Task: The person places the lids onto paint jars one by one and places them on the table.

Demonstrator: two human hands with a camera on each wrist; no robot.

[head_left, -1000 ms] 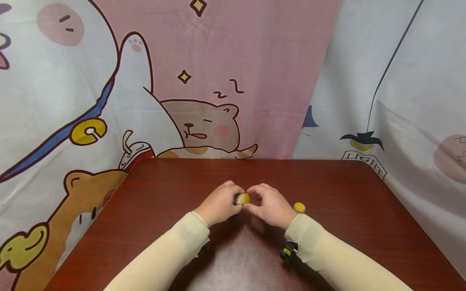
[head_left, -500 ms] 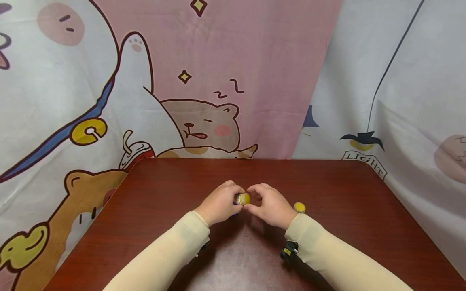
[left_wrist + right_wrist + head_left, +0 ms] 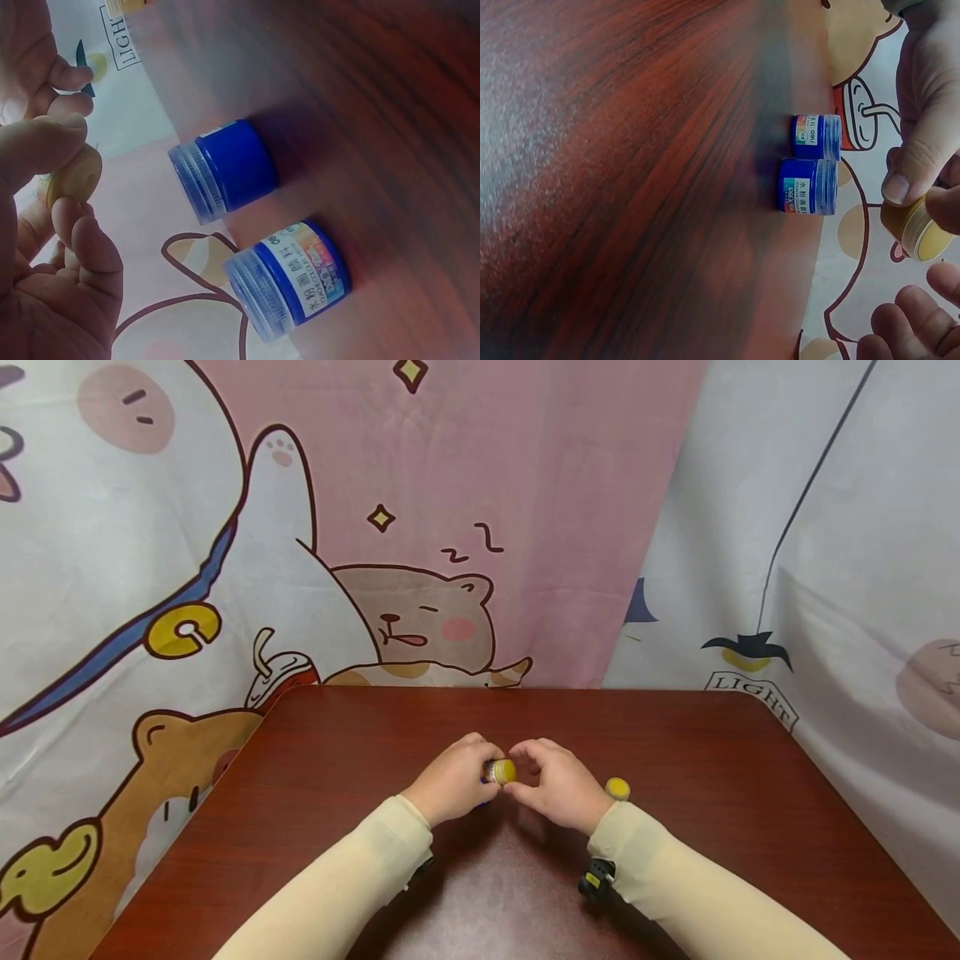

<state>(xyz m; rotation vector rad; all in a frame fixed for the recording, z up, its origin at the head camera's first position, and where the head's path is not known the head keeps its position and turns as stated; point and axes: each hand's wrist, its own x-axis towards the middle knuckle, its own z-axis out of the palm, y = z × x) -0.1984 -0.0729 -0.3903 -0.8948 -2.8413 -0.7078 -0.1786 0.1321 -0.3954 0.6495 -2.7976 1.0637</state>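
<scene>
In the head view my left hand [image 3: 453, 781] grips a small yellow paint jar [image 3: 504, 771], tipped so its round end points right. My right hand [image 3: 558, 783] is curved just beside it, thumb tip and index fingertip close to that end, with a gap in the palm. In the left wrist view the fingers of the right hand [image 3: 64, 75] are curled, apart from the jar. Two blue gouache jars with clear lids, one plain-sided [image 3: 236, 166] and one with its label showing [image 3: 304, 270], stand upright close together; the left hand mostly hides them in the head view.
Another yellow-topped jar [image 3: 617, 788] stands behind the right wrist. All this is on a dark red-brown wooden table [image 3: 360, 727], whose far edge meets a printed cartoon curtain [image 3: 570, 510]. A small black device [image 3: 596, 878] is strapped under the right sleeve.
</scene>
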